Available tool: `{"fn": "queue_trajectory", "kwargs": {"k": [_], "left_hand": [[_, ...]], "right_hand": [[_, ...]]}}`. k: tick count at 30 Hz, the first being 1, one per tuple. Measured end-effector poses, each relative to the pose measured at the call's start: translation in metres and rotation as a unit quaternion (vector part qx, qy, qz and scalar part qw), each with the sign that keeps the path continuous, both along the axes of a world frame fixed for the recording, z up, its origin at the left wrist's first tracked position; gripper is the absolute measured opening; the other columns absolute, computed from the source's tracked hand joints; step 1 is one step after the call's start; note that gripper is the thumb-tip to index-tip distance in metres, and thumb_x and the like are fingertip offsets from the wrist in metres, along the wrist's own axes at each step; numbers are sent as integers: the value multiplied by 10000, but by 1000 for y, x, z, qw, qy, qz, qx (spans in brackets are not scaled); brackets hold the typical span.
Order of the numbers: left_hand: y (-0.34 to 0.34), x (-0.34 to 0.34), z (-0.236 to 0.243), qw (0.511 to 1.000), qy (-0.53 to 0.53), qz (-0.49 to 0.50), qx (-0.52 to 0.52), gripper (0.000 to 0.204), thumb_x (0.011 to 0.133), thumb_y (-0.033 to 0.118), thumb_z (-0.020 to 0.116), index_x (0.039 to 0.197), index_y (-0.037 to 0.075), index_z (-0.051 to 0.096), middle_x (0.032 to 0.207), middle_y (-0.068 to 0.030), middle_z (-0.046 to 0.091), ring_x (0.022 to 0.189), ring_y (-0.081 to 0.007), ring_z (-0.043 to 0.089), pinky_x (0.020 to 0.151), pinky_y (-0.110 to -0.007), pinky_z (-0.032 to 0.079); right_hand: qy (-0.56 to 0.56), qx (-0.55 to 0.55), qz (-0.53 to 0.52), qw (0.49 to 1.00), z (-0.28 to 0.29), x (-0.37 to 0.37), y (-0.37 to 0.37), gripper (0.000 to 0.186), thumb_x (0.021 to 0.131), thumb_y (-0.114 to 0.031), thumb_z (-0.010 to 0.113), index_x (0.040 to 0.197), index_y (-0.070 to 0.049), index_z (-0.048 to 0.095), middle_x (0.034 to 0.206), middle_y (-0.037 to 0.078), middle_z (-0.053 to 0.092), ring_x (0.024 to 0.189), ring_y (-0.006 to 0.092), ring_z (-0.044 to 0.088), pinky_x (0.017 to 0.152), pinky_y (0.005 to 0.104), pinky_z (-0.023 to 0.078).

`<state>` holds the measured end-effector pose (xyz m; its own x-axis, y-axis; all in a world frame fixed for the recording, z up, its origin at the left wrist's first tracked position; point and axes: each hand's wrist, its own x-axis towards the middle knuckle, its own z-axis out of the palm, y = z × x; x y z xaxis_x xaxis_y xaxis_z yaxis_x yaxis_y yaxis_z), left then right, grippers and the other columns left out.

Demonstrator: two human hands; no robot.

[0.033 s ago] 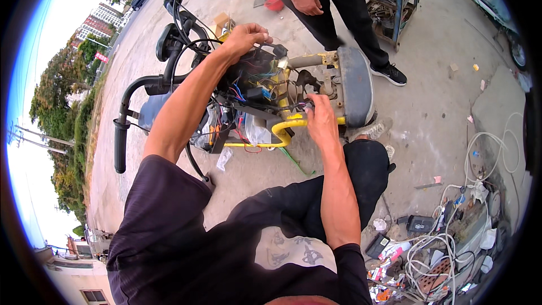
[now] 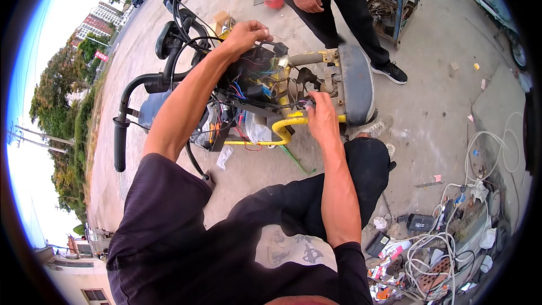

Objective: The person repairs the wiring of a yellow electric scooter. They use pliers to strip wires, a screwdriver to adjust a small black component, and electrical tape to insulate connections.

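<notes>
An electric scooter with stripped bodywork shows a yellow tube frame (image 2: pixel 280 133), handlebar (image 2: pixel 120 135), grey rear pad (image 2: pixel 357 85) and exposed coloured wiring (image 2: pixel 237 91). My left hand (image 2: pixel 248 36) is closed, pinching what looks like a thin wire above the wiring, beside a black connector (image 2: pixel 279 48). My right hand (image 2: pixel 322 113) is curled at the right side of the wiring, fingertips on a dark cable (image 2: pixel 291 105) near a small purple piece, just above the yellow tube; the exact grip is partly hidden.
Another person (image 2: pixel 350 17) stands across the scooter, one hand hanging. A metal cart (image 2: pixel 398 11) and parked scooter (image 2: pixel 480 5) are behind. Tangled white cable (image 2: pixel 418 248) and litter lie at lower right. A cardboard box (image 2: pixel 220 20) sits behind the handlebar.
</notes>
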<state>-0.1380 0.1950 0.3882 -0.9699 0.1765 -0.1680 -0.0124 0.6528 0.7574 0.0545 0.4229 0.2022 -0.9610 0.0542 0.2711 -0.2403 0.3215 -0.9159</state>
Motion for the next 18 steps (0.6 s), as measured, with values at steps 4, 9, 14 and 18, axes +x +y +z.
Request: {"fn": "queue_trajectory", "kwargs": {"k": [4, 9, 14, 18], "left_hand": [[16, 13, 6, 990, 86, -50, -96, 232, 1063, 204, 653, 1138, -12, 696, 1055, -105, 809, 958, -132, 712, 892, -312, 540], [30, 32, 29, 895, 252, -129, -346, 246, 1011, 196, 643, 1180, 27, 701, 971, -168, 777, 918, -327, 734, 833, -451, 570], [50, 107, 81, 772, 369, -259, -448, 207, 978, 242, 620, 979, 39, 654, 885, -194, 714, 931, -407, 706, 801, -523, 590], [58, 184, 112, 770, 352, -294, -443, 239, 994, 205, 713, 1194, 74, 707, 977, -119, 735, 914, -324, 721, 841, -431, 562]], "right_hand": [[13, 39, -8, 999, 4, 1, 1, 443, 923, 29, 717, 1353, -28, 628, 1317, 196, 637, 1206, 448, 637, 1014, 485, 529], [65, 119, -20, 991, 5, 4, 5, 558, 875, 39, 731, 1416, -42, 619, 1382, 186, 637, 1280, 409, 602, 1094, 481, 497], [37, 170, -14, 985, 3, 8, 3, 665, 893, -15, 752, 1520, -79, 538, 1420, 143, 612, 1332, 369, 561, 1133, 499, 446], [49, 175, -25, 983, 0, 11, -3, 746, 897, -45, 766, 1583, -89, 478, 1470, 152, 574, 1375, 370, 531, 1159, 508, 416]]}}
